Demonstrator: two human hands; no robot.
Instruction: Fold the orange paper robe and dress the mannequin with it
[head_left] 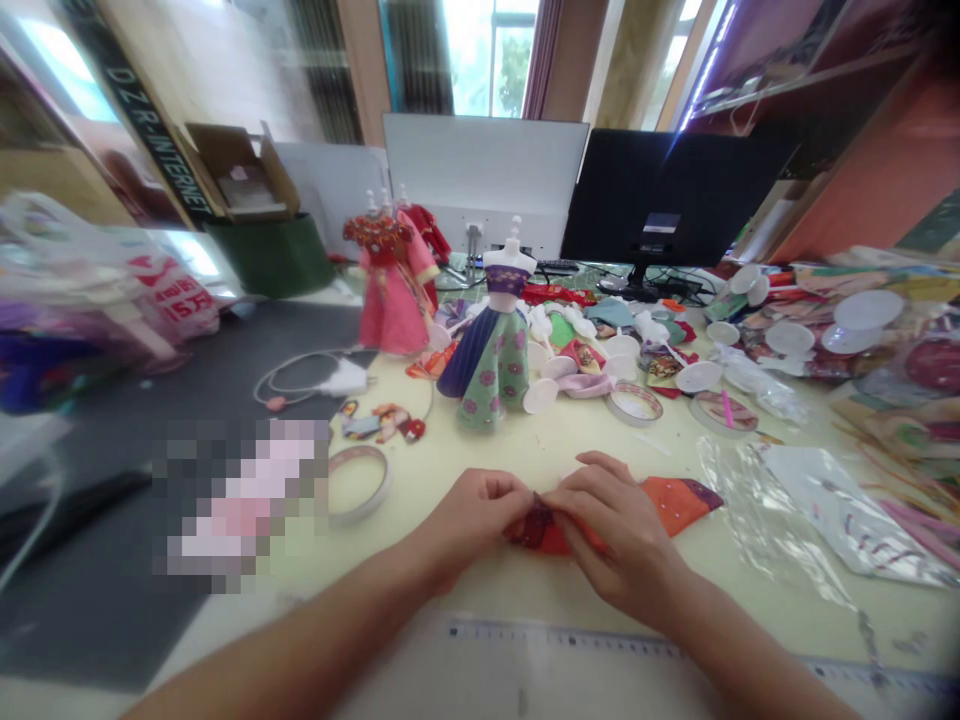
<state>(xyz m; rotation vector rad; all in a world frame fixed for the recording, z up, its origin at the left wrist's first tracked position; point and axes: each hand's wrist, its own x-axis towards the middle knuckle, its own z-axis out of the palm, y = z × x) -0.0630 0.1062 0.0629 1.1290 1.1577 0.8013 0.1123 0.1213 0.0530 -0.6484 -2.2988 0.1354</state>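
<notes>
Orange-red fabric (670, 503) is lying on the table (420, 590). Left-hand (487, 505) and right-hand (609, 525) fingertips are pinching its dark trim, close together, apparently keeping the small fold aligned between them.

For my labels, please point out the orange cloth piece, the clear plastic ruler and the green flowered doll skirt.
Orange cloth piece (669, 503), head view: uncovered part.
Clear plastic ruler (622, 645), head view: marked strip.
Green flowered doll skirt (496, 376), head view: front panel.
</notes>
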